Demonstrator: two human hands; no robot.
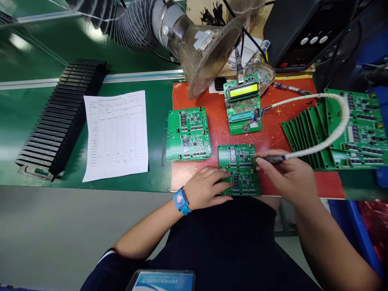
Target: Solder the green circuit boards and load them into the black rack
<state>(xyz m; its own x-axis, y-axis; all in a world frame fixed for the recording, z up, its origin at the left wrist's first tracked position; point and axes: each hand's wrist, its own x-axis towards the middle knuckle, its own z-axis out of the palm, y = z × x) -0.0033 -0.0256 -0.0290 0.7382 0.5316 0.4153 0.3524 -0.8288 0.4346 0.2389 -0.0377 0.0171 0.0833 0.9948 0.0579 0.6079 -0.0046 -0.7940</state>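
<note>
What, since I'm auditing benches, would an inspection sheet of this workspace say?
Surface: red mat on green bench.
Job's things: circuit board near front edge; board stack left, fanned boards right.
Clutter: printed sheet, black slotted rack.
Hands: left hand on circuit board; right hand holds probe at its right edge, contact unclear.
Cables: white-sleeved cable loops from probe to display board.
Surroundings: funnel hood; black unit, back right.

Left hand resting on green circuit board — right hand pinching cabled probe at board's right edge.
</note>
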